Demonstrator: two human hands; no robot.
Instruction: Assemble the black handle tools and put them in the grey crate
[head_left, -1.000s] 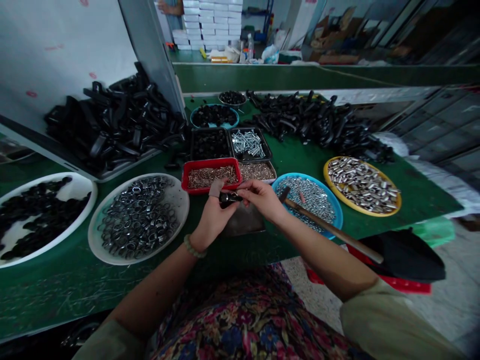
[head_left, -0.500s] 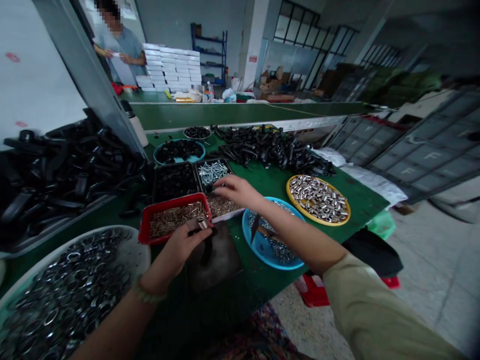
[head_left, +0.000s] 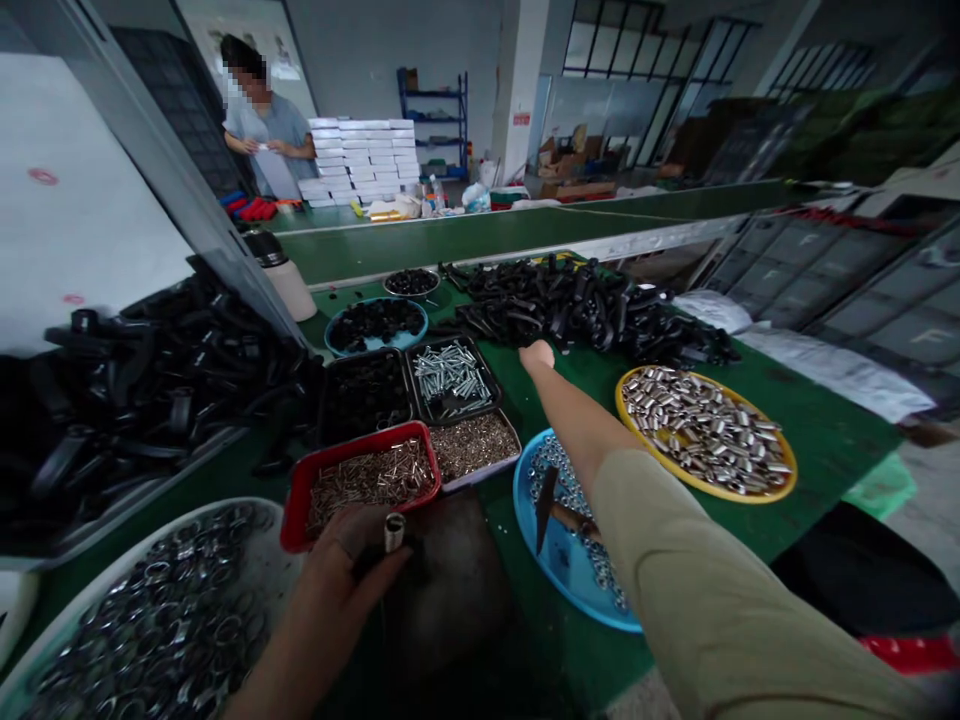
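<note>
My left hand (head_left: 341,575) is closed around a dark part with a small metal sleeve (head_left: 394,531) standing up on it, low in the middle over a dark pad. My right hand (head_left: 537,356) is stretched far forward and reaches the near edge of the heap of black plastic parts (head_left: 577,305). Only the back of that hand shows, so its fingers are hidden. The beige sleeve of my right arm crosses over the blue dish of small nuts (head_left: 559,540).
Red tray of pins (head_left: 360,480), a tray of small brown parts (head_left: 472,445), a black tray of screws (head_left: 450,375), a yellow dish of metal sleeves (head_left: 701,430) and a white dish of metal rings (head_left: 150,625) stand on the green table. A person (head_left: 262,125) stands by stacked white boxes behind.
My right hand left the part, passed over the trays and stretched out to the black heap. The view lifted. My left hand stayed low, holding the part.
</note>
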